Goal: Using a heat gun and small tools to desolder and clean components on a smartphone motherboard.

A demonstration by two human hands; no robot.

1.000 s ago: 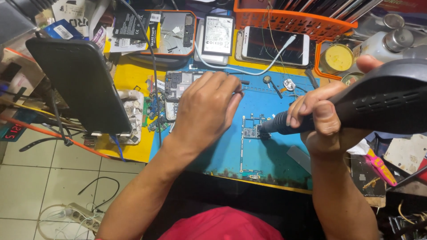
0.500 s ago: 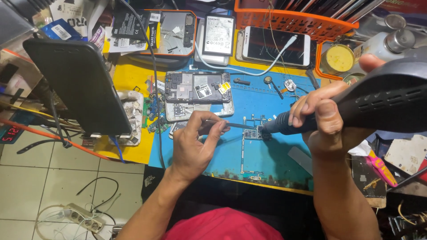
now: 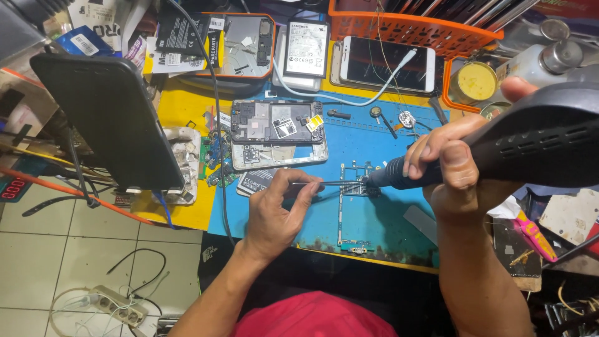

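Left hand point(image 3: 274, 215): withdrawing from the opened phone frame point(image 3: 277, 132), now gripping tweezers point(image 3: 331, 183).
Tweezers: tips reaching the circuit board point(image 3: 355, 206).

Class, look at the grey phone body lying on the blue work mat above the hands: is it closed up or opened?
Opened. The grey phone body lies with its back cover off, its inner parts showing.

Hot-air tool's point(image 3: 530, 140) rear cut by right edge; tweezer tips point(image 3: 349, 183) too small; board's point(image 3: 352, 212) top under nozzle
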